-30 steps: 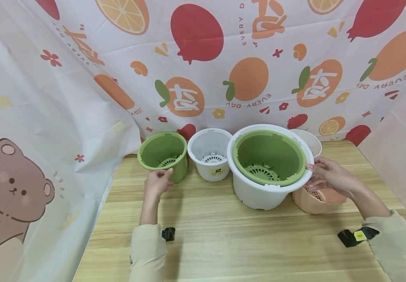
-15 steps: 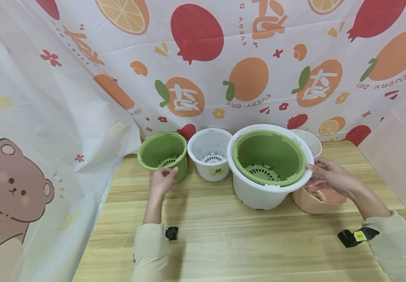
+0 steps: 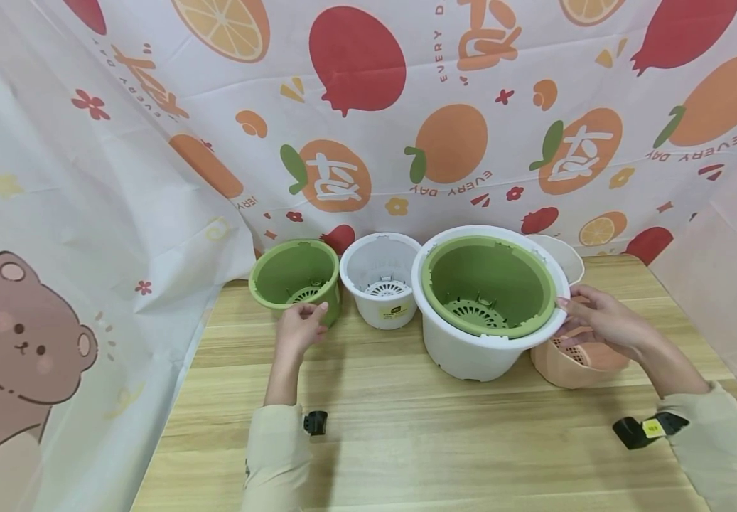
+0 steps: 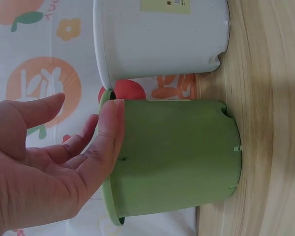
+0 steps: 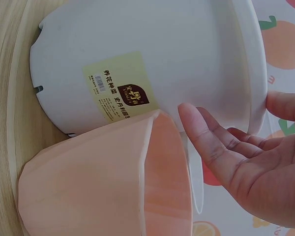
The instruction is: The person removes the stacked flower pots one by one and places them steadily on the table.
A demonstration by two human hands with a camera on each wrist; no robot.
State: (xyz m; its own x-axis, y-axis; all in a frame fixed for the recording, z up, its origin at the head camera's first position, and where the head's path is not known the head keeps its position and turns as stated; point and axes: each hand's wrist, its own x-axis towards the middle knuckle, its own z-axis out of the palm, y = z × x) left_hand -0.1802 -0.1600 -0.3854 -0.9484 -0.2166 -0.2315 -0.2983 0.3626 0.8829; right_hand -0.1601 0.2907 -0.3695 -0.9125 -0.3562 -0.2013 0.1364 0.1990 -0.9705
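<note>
Beside the small green pot [image 3: 334, 304], my left hand [image 3: 299, 330] hovers with its thumb apart from loosely bent fingers. The left wrist view puts those fingers in front of the green pot's rim [image 4: 107, 191]; contact is unclear. At the right, my right hand [image 3: 606, 321] has its thumb at the rim of the large white pot [image 3: 470, 361] and its other fingers beside the wall. A larger green pot [image 3: 496, 277] sits inside this white pot. Between the two groups stands a small white pot [image 3: 369, 310] with a yellow label.
A peach pot [image 3: 563, 371] stands under my right hand, against the large white pot. Behind is another white container [image 3: 563, 257], partly hidden. Everything stands on a wooden table [image 3: 419, 441] before a fruit-printed curtain [image 3: 381, 156].
My left hand has shifted a little to the right and slightly upward along the front of the small green pot. My right hand and the pots stay where they were.
</note>
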